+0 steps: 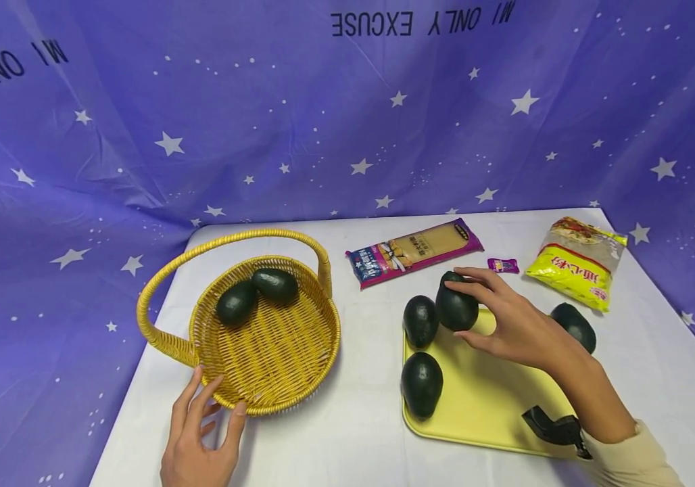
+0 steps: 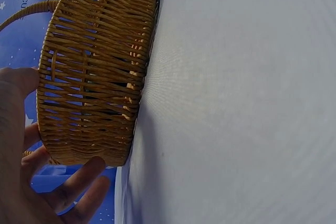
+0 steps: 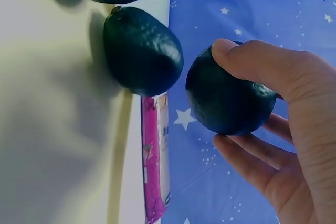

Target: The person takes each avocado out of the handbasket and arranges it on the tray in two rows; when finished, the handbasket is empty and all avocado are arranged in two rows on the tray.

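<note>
The avocados [image 1: 457,310] look smooth and glossy, the basket [image 1: 280,352] rough woven wicker, the tray [image 1: 475,406] smooth plastic.

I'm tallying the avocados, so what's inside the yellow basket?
One avocado and another lie inside the basket, toward its far side; whatever is directly beneath them is covered.

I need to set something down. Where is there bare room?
Free: the table between basket and yellow tray; the basket's floor in front of its two avocados. Crowded: the tray's left edge, with two avocados and the right hand holding another nearby.

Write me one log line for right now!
right hand: holds avocado | left hand: at basket | in basket: two avocados
</note>
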The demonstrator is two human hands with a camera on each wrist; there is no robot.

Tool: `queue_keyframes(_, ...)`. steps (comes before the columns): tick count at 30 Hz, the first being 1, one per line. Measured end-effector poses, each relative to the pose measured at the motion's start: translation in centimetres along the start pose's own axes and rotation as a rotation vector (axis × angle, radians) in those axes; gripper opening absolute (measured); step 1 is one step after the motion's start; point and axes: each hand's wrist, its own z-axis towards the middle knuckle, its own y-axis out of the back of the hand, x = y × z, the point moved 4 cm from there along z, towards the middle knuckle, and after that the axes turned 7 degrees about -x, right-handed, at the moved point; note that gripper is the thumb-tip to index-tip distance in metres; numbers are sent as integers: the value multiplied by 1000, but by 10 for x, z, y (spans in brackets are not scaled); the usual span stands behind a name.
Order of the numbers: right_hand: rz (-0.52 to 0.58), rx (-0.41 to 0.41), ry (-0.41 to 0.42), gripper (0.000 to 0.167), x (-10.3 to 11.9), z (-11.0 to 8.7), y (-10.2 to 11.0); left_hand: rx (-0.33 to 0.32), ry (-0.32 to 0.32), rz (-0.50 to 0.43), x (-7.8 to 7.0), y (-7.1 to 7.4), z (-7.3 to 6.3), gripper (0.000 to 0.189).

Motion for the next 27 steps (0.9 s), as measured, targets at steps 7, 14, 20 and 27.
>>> queue_keyframes(7, -17, 3, -32, 86, -8, -10, 2, -13, -18, -23, 0, -1, 0, 54)
queue_keyframes(14, -27, 2, -49, 85, -12, -15, 2, -6, -13, -23, 1, -1, 0, 54)
queue_keyframes(20, -37, -4, -49, 86, -15, -21, 2, -2, -2, -8, 1, -1, 0, 54)
queue_keyframes(27, -48, -6, -65, 86, -22, -31, 1, -8, -5, -17, 1, -1, 0, 54)
